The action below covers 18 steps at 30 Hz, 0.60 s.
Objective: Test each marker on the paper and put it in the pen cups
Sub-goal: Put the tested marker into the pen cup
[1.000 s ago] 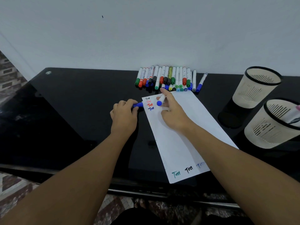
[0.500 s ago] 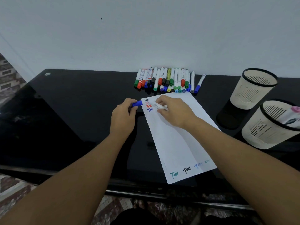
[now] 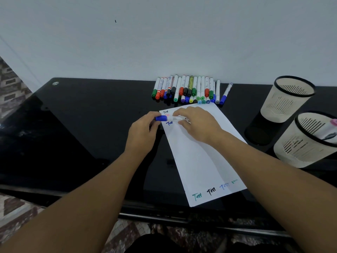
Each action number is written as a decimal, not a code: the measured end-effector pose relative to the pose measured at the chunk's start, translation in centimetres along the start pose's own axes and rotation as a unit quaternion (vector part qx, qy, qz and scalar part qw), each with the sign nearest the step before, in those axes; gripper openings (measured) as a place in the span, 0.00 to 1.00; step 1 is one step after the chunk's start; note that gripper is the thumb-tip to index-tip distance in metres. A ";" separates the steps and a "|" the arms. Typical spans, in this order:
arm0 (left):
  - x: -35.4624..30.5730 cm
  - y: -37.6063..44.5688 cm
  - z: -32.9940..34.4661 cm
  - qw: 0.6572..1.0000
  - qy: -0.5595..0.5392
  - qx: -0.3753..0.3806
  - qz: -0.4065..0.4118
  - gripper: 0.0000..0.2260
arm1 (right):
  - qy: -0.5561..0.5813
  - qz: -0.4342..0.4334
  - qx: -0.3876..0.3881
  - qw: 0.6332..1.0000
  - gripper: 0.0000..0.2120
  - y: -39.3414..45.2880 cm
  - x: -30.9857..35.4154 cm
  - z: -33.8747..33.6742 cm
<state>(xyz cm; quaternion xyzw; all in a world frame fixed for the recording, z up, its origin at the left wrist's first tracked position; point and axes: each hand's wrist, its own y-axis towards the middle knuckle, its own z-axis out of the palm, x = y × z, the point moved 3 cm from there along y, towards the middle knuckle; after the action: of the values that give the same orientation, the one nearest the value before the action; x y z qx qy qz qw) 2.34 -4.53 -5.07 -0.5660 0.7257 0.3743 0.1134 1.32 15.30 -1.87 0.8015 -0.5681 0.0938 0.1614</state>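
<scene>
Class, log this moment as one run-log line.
step: recapping | left hand: blue cap | right hand: marker | over: paper | next: cup

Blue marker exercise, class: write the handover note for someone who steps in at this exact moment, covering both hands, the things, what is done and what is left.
Left hand: pinches the blue cap.
Right hand: grips the blue marker by its white barrel, level above the top of the paper. Cap is at the marker's end; whether it is fully seated cannot be told.
Done: "Test" marks at the paper's top corner and along its near edge; the near pen cup holds at least one marker.
Left: drop the blue marker in a cup, then test the row of markers by the wall. The far pen cup shows nothing inside from this view.
</scene>
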 end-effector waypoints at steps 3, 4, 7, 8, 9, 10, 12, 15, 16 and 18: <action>0.0 0.0 0.2 1.000 0.003 0.007 0.014 0.12 | -0.014 -0.010 -0.002 1.000 0.15 -0.2 0.2 -0.1; 0.0 0.0 0.1 1.000 0.005 0.003 0.016 0.12 | -0.007 -0.008 -0.003 1.000 0.15 -0.2 0.3 -0.1; -0.1 -0.1 0.1 0.999 0.018 -0.008 0.042 0.13 | -0.006 -0.019 0.009 1.000 0.16 -0.3 0.7 0.1; -0.2 -0.2 0.1 0.999 0.020 -0.007 0.049 0.13 | -0.001 -0.027 0.016 1.000 0.17 -0.5 0.7 0.2; -0.3 -0.3 0.1 0.998 0.021 -0.005 0.052 0.13 | 0.010 -0.032 0.024 0.999 0.19 -0.7 0.7 0.2; -0.4 -0.4 0.1 0.999 0.020 -0.001 0.050 0.14 | 0.021 -0.034 0.030 0.999 0.21 -0.8 0.7 0.1; -0.7 -0.6 0.1 0.999 0.018 0.019 0.040 0.17 | 0.040 -0.034 0.037 0.998 0.24 -1.0 0.7 -0.1; -1.0 -0.6 0.0 0.999 0.018 0.040 0.028 0.23 | 0.041 -0.040 0.048 0.997 0.27 -0.9 1.0 -0.3; -1.1 -0.6 -0.1 0.999 0.019 0.040 0.023 0.25 | 0.037 -0.043 0.052 0.997 0.28 -0.9 1.1 -0.4; -1.2 -0.7 -0.2 0.999 0.011 0.044 0.017 0.28 | 0.034 -0.052 0.053 0.997 0.28 -1.0 1.1 -0.2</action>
<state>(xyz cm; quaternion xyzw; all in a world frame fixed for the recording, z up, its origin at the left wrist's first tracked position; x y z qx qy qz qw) 3.40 -3.78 -4.52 -0.5522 0.7520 0.3380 0.1237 2.67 14.73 -1.50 0.8336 -0.5144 0.1424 0.1422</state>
